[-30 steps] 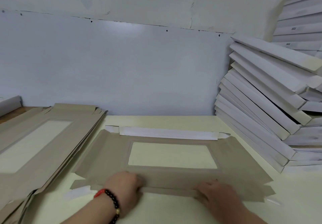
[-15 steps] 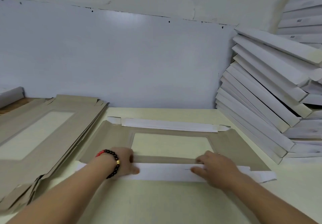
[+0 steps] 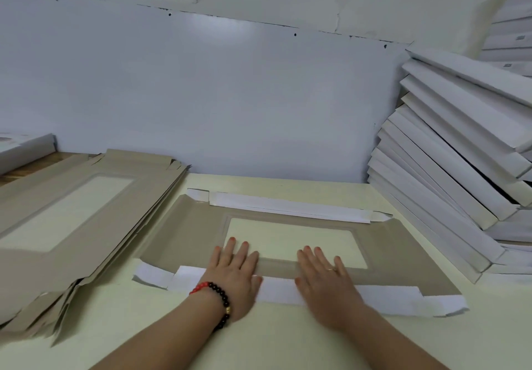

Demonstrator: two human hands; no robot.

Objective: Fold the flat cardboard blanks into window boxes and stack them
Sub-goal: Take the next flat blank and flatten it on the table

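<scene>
Here, the blank (image 3: pixel 195 231) lay flat at centre frame on the pale table (image 3: pixel 288 341), brown side up, with its window cutout (image 3: pixel 290 238) in the middle. Its long axis ran left to right across the frame, the far edge tilted slightly down toward the right. The near flap (image 3: pixel 276 289) was folded over, white side showing; the far flap (image 3: pixel 288 207) likewise.

Left hand (image 3: pixel 233 271) and right hand (image 3: pixel 325 277) both lay flat, fingers straight and spread, pressing the near flap's crease, gripping nothing. Beaded bracelet (image 3: pixel 218 297) on left wrist.

Handling, as a judgement: thin board, light, stiff along the panels but ready to bend at the scored lines; likely to slide on the smooth table unless pinned. The frame around the window looked narrow and probably the weakest spot, so best taken by the long flaps or outer edges, not across the opening.

Stack of unfolded blanks (image 3: pixel 72 211) sat at left of frame, just beside the working piece. Finished white boxes (image 3: pixel 460 153) were piled leaning at right, against the wall (image 3: pixel 201 96).
</scene>
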